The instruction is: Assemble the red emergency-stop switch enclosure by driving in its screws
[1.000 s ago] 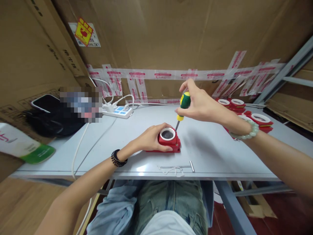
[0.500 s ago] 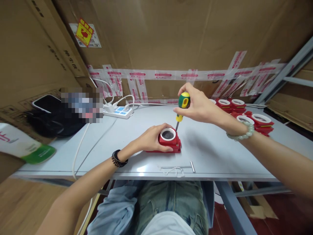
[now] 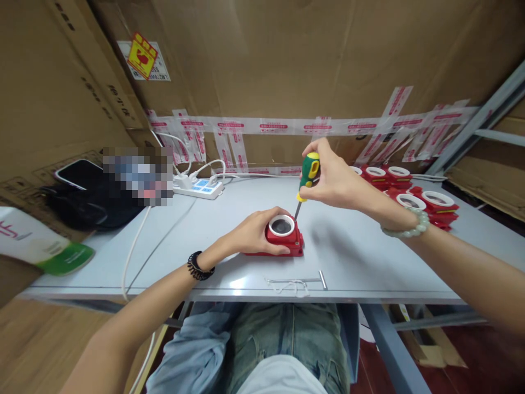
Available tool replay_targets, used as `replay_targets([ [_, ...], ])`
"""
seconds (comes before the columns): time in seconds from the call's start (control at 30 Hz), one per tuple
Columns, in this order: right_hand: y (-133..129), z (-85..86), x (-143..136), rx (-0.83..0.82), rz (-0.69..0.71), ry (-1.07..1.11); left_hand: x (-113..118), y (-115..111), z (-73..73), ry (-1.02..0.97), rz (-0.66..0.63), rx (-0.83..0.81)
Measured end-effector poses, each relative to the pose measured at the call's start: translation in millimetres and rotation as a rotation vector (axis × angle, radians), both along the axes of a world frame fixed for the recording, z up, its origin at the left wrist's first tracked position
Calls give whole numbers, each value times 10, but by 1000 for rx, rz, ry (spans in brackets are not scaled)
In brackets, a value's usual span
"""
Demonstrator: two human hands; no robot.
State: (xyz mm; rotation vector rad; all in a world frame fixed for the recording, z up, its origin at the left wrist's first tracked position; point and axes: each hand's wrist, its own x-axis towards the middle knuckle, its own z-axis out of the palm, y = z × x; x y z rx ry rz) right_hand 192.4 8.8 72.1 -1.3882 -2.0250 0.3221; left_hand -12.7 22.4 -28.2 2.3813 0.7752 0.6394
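Observation:
A red device (image 3: 292, 244) with a white ring round a dark round window lies on the pale table near its front edge. My left hand (image 3: 258, 232) grips it from the left, thumb along the near side and fingers round the far side. In my right hand (image 3: 328, 178) is a green and yellow screwdriver (image 3: 309, 171), held by its handle above and behind the device. Its shaft slants down to the device's far right corner, beside the white ring. Whether the tip sits in a screw is too small to tell.
A metal T-shaped rod (image 3: 314, 280) with white string lies at the front edge. Several red devices (image 3: 438, 202) stand at the back right. A power strip (image 3: 200, 187), cables, a phone (image 3: 80, 174) and a white-green tube (image 3: 61, 257) are on the left. Cardboard (image 3: 266, 60) rises behind.
My right hand has shifted slightly to the right and turned, and the screwdriver handle tilts further right. My left hand and the red device have stayed put.

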Motion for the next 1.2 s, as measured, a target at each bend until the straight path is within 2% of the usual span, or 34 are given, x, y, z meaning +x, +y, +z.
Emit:
replay_targets([
  [0.1,-5,-6,1,29,30,-7,1,-1,-1,-1,5,-5],
  [0.27,-6,-34,2,94,-40,-30,10,-5,5,-8,7,-6],
  [0.47,-5,-38,42,131,10,22,-8,-4,0,-15,8,-13],
  [0.83,-192,129,125,223,-22,98,-9,11,3,-2,-17,-7],
  [0.93,-318,111,149,192,-8,133,-18,0,17,49,11,86],
  [1.03,-448,34,138,142,14,149,-8,-71,25,78,42,309],
  [1.13,-548,-46,95,77,33,177,31,-182,8,87,6,519],
  [1.2,-586,-85,64,37,48,199,59,-243,-14,108,-31,592],
])
